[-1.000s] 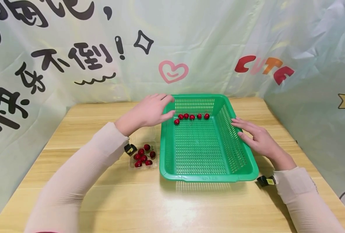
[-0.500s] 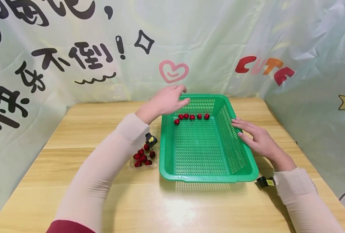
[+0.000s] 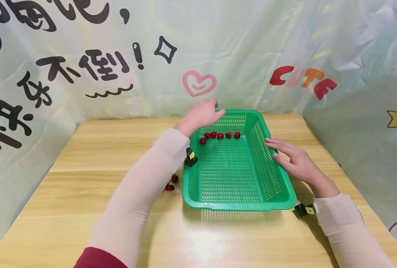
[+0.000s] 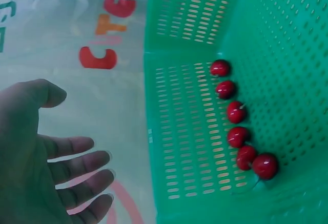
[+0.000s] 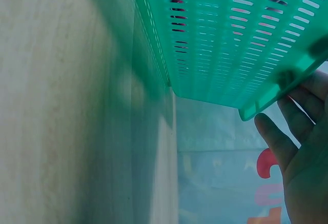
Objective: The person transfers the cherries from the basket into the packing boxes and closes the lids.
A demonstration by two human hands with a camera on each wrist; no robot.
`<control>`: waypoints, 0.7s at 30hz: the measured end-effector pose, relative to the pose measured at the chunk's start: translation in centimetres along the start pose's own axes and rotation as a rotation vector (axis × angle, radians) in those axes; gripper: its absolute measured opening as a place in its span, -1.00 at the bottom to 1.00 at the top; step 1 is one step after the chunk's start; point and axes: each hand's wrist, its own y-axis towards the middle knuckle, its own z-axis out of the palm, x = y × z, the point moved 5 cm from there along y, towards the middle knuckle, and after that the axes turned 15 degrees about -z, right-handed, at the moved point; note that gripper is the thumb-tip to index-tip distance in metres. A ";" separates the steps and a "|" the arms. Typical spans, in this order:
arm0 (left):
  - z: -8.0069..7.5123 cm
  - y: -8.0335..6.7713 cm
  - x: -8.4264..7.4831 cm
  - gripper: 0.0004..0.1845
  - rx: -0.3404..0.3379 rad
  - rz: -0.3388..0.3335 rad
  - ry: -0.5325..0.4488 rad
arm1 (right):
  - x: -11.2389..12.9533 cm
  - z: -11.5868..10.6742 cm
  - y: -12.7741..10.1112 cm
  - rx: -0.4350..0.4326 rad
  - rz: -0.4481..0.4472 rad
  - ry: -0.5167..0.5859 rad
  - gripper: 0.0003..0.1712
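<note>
A green plastic basket (image 3: pixel 238 203) stands on the wooden table, with several red cherries (image 3: pixel 220 135) in a row near its far wall. My left hand (image 3: pixel 205 111) hovers above the basket's far left corner, fingers relaxed and holding nothing. In the left wrist view that left hand (image 4: pixel 48 157) is spread open beside the basket wall (image 4: pixel 184 131), apart from the cherries (image 4: pixel 238 124). My right hand (image 3: pixel 287 154) rests with straight fingers on the basket's right rim. The right wrist view shows its fingers (image 5: pixel 300 147) against the basket (image 5: pixel 230 39) rim.
A clear tray with more cherries (image 3: pixel 171 184) lies left of the basket, mostly hidden by my left forearm. The wooden table (image 3: pixel 84 149) is ringed by printed curtains at the back and on both sides. Small black wrist cameras sit on both wrists.
My left hand has moved right and farther back, from the basket's left rim to above its far left corner. Its forearm now covers the cherry tray. The right hand has stayed put.
</note>
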 end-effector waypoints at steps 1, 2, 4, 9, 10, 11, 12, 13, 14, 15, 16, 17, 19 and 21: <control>0.3 0.2 -0.1 -0.37 0.010 -0.011 0.021 | 0.0 0.0 0.0 0.000 0.001 -0.001 -0.46; 0.6 0.3 -0.2 -0.34 0.025 -0.024 0.044 | 0.0 0.0 0.0 0.000 0.002 -0.001 -0.46; 1.3 0.5 -0.3 -0.29 0.066 -0.054 0.089 | -0.1 0.0 -0.1 0.002 0.005 0.002 -0.46; 3.1 0.9 -0.2 -0.26 0.152 -0.122 0.168 | -0.1 0.0 -0.1 0.005 0.011 -0.003 -0.47; 3.4 0.9 -0.2 -0.26 0.158 -0.132 0.180 | -0.1 0.0 -0.1 0.005 0.010 -0.005 -0.47; 3.7 0.9 -0.2 -0.26 0.161 -0.140 0.195 | -0.1 0.0 -0.1 0.004 0.009 -0.006 -0.47; 4.0 0.9 -0.1 -0.26 0.164 -0.148 0.209 | -0.1 0.1 -0.1 0.003 0.006 -0.007 -0.47; 4.2 1.0 0.0 -0.25 0.167 -0.158 0.218 | -0.1 0.1 -0.1 0.003 0.004 -0.008 -0.48; 4.4 1.0 0.0 -0.25 0.168 -0.167 0.220 | -0.1 0.1 -0.1 0.002 0.003 -0.008 -0.48; 4.7 1.0 0.1 -0.25 0.170 -0.175 0.217 | -0.1 0.1 -0.1 0.002 0.002 -0.009 -0.48; 4.9 1.0 0.1 -0.24 0.172 -0.183 0.215 | -0.1 0.1 -0.1 0.003 0.003 -0.010 -0.48; 5.1 1.1 0.2 -0.24 0.174 -0.190 0.214 | -0.1 0.2 -0.1 0.003 0.004 -0.010 -0.48; 5.7 1.2 0.4 -0.22 0.186 -0.201 0.212 | -0.2 0.2 -0.2 0.005 0.007 -0.011 -0.47; 6.2 1.2 0.5 -0.22 0.195 -0.202 0.220 | -0.2 0.2 -0.2 0.008 0.009 -0.012 -0.47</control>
